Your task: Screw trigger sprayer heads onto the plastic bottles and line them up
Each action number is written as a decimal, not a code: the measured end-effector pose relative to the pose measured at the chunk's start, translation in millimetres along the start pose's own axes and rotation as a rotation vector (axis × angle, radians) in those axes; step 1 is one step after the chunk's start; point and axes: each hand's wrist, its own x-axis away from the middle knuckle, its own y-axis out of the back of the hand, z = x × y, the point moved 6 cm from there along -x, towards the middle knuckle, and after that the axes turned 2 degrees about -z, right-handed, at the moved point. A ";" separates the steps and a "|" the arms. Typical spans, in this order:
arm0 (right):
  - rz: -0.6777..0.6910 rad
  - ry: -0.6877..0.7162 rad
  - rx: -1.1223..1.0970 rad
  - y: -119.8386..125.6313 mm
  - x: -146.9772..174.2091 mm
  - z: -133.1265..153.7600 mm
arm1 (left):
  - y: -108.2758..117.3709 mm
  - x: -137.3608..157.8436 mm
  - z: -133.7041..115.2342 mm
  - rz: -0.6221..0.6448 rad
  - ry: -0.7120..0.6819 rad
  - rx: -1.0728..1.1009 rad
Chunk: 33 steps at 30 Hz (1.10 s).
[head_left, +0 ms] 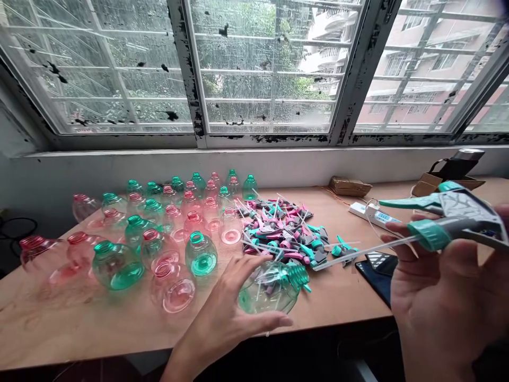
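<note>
My left hand (228,313) is wrapped round a clear green plastic bottle (268,292), tilted so its threaded neck points right. In my right hand (441,297) is a grey and teal trigger spray head (457,223). Its thin dip tube (366,252) sticks out left, and the tube's end is near the bottle's open neck, apart from it as far as I can see. Beyond the bottle lies a heap of pink, teal and grey spray heads (282,233). Rows of pink and green bottles (201,254) without tops stand to the left.
The wooden table (222,329) runs along a wall under barred windows. At the right are a power strip (374,215), a brown packet (350,187), a dark phone-like item (377,270) and an open cardboard box (427,183). The table's front edge lies just below my left hand.
</note>
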 end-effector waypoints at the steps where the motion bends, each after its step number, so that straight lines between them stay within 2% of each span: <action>1: 0.017 -0.026 -0.004 -1.4 2.9 -3.9 | 0.6 0.5 -0.3 -0.009 -0.007 0.004; 4: 0.146 -0.202 0.038 -10.4 19.0 -25.6 | 2.2 1.8 -1.2 -0.069 -0.038 0.020; 7: 0.398 -0.387 0.097 -25.4 40.6 -49.0 | 6.1 1.9 1.4 -0.195 -0.077 -0.016; 12: 0.675 -0.621 0.012 -43.5 61.0 -67.0 | 11.3 0.8 3.9 -0.398 -0.196 -0.267; 16: 0.861 -0.809 0.019 -48.7 70.1 -74.0 | 14.3 4.0 -7.6 -0.561 -0.313 -0.493; 19: 0.868 -0.898 -0.011 -46.9 72.5 -77.4 | 12.5 7.9 -20.3 -0.575 -0.415 -0.651; 25: 0.899 -0.997 -0.125 -49.1 79.6 -69.7 | 8.6 18.9 -38.7 -0.475 -0.561 -0.816; 28: 0.872 -0.977 -0.122 -51.6 81.6 -64.4 | 8.6 23.8 -47.3 -0.441 -0.610 -0.857; 30: 0.821 -0.915 -0.107 -52.2 79.4 -61.9 | 11.1 29.8 -52.4 -0.406 -0.619 -0.847; 33: 0.777 -0.821 -0.095 -50.3 73.8 -60.1 | 26.3 52.8 -59.1 -0.439 -0.568 -0.706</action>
